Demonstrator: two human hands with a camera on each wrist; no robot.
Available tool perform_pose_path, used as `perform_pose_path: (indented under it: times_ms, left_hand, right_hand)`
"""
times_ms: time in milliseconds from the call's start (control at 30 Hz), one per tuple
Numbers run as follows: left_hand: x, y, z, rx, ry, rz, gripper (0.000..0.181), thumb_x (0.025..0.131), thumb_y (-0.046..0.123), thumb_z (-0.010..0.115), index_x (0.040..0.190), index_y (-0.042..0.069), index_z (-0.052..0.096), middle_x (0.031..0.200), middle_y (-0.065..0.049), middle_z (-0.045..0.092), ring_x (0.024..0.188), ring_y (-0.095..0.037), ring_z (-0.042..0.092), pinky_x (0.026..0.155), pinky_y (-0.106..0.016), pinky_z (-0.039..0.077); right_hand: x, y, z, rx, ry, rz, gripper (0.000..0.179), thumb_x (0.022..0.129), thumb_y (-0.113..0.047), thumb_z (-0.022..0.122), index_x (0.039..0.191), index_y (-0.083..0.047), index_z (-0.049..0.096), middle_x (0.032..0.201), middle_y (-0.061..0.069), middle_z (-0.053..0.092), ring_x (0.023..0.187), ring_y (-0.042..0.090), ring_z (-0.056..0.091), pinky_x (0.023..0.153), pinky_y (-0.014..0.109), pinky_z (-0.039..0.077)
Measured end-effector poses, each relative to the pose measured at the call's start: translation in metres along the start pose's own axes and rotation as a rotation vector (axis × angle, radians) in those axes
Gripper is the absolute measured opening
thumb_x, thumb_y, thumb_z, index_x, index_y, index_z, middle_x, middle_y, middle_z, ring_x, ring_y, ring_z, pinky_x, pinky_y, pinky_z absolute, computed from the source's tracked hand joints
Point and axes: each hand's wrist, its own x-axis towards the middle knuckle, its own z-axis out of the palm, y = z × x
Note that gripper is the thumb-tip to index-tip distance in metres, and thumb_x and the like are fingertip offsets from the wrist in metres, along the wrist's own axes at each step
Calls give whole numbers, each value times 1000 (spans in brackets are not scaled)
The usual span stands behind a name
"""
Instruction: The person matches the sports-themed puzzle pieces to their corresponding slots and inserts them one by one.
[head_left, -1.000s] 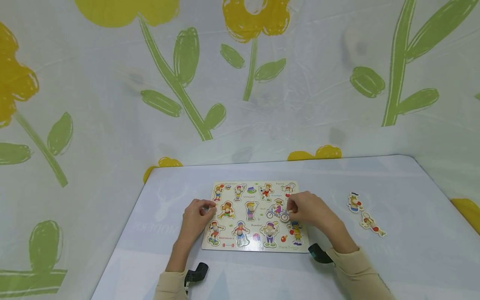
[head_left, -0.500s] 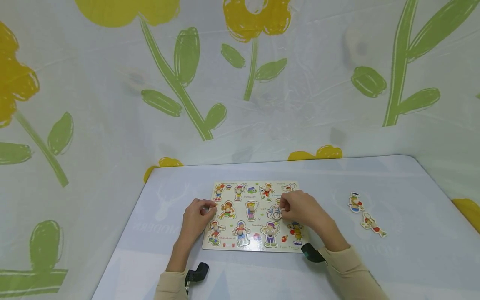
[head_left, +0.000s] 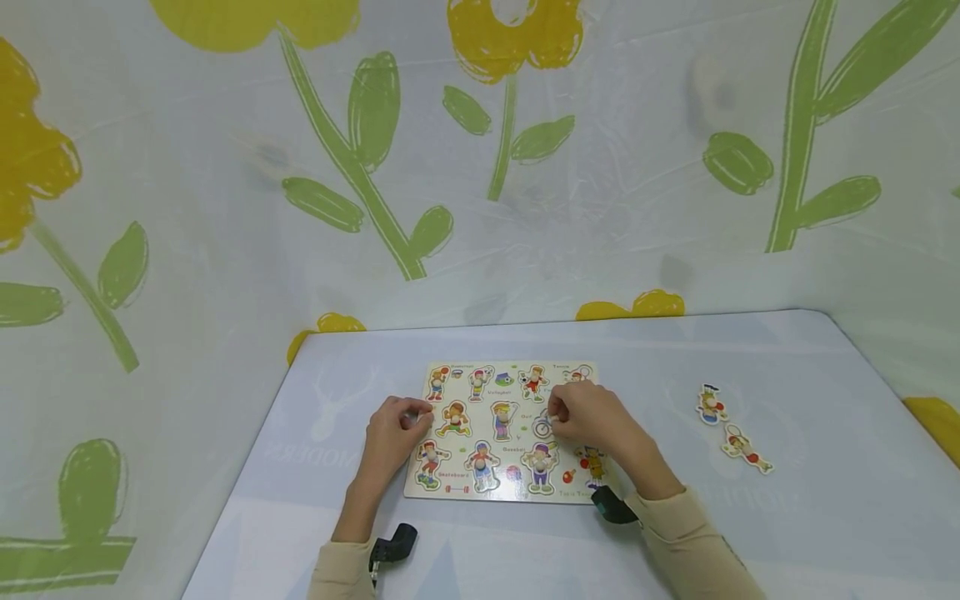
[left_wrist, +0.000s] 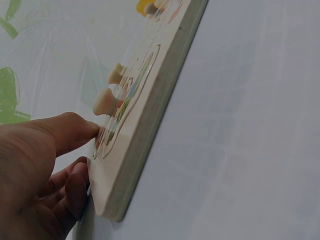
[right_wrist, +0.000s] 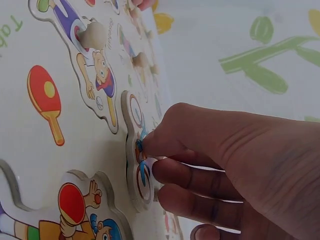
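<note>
A wooden knob puzzle board [head_left: 416, 492] printed with sports figures lies on the table. At its left edge, my left hand [head_left: 390, 429] grips the board; in the left wrist view the thumb [left_wrist: 82, 132] touches the top face and the other fingers are curled against the side. My right hand [head_left: 600, 421] pinches a cyclist puzzle piece [right_wrist: 142, 187] over the board's right half. Its fingers hide the knob and part of the picture. In the right wrist view the piece stands close to the board face; whether it touches cannot be told.
Two loose figure pieces, one with a dark-topped cap [head_left: 710, 405] and one lying slanted [head_left: 746, 450], are on the table right of the board. Knobbed pieces such as the baseball player [head_left: 540, 467] sit in the board. A flower-printed curtain [head_left: 600, 225] hangs behind the table.
My right hand has moved left across the board with the cyclist piece. My left hand has stayed at the board's left edge.
</note>
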Motion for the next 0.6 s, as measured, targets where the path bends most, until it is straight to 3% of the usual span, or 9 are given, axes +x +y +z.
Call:
perform_pose_path:
  times_ms: [600]
  left_hand:
    - [0, -1, 0, 0, 2, 5, 14, 86, 21, 73, 98, 14, 75, 92, -4, 62, 72, -13, 49, 63, -21, 39]
  right_hand:
    - [-1, -4, 6, 35, 9, 87, 8, 78, -15, 72, 80, -17, 65, 72, -5, 57, 67, 13, 51, 62, 27, 41]
